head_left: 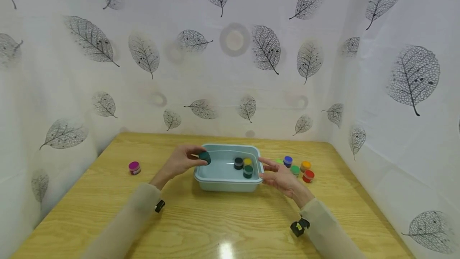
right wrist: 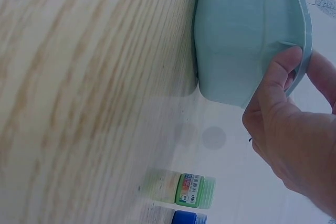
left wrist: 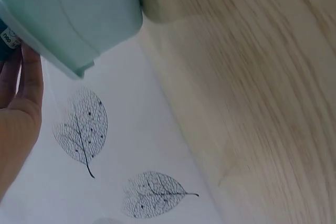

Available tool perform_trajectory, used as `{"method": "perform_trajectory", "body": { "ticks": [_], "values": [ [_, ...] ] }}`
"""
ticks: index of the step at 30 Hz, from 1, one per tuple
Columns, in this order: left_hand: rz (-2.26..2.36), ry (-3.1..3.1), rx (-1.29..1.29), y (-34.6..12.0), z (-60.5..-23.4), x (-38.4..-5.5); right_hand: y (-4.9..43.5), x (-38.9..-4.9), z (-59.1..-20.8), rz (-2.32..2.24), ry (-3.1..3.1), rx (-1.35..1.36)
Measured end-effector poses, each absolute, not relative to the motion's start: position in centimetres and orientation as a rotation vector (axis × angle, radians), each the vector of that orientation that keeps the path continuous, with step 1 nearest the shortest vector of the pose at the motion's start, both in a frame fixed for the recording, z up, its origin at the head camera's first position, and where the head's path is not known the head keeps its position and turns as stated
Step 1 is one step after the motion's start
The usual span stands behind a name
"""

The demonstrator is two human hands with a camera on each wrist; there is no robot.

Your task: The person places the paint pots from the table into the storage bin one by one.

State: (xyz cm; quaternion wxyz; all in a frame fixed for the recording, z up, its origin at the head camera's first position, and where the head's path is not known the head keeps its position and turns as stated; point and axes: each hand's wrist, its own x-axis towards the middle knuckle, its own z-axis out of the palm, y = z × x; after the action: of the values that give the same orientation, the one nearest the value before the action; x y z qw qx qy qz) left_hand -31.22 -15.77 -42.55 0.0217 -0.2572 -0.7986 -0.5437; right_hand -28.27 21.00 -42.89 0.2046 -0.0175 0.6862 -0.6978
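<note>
A pale blue-green plastic basin (head_left: 227, 187) sits in the middle of the wooden table. My left hand (head_left: 183, 159) pinches a dark teal paint jar (head_left: 205, 157) over the basin's left end; part of its label shows in the left wrist view. Inside the basin stand a black jar (head_left: 238, 163), a yellow jar (head_left: 247, 162) and a dark green jar (head_left: 248, 171), grouped toward the right. At the basin's right end, my right hand (head_left: 282, 179) grips the rim, thumb under it and fingers over it, as the right wrist view (right wrist: 286, 114) shows.
Right of the basin stand several paint jars: blue (head_left: 287, 161), orange (head_left: 306, 166), red (head_left: 308, 176), green (head_left: 295, 170) and a light green one (right wrist: 190, 189). A magenta jar (head_left: 134, 167) is alone on the left. Leaf-printed curtains (head_left: 230, 71) enclose the table.
</note>
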Motion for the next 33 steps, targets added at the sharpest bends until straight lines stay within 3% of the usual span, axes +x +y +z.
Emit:
{"method": "perform_trajectory", "body": {
  "ticks": [16, 33],
  "values": [
    [-1.551, -2.628, -0.885, -11.5, -42.2, -30.4, 20.9, -28.5, -42.8, -1.935, 1.924, -0.051],
    [-1.655, -2.703, -0.675, -8.0, -42.1, -30.6, 21.1, -28.3, -42.9, -1.949, 1.914, -0.034]
  ]
}}
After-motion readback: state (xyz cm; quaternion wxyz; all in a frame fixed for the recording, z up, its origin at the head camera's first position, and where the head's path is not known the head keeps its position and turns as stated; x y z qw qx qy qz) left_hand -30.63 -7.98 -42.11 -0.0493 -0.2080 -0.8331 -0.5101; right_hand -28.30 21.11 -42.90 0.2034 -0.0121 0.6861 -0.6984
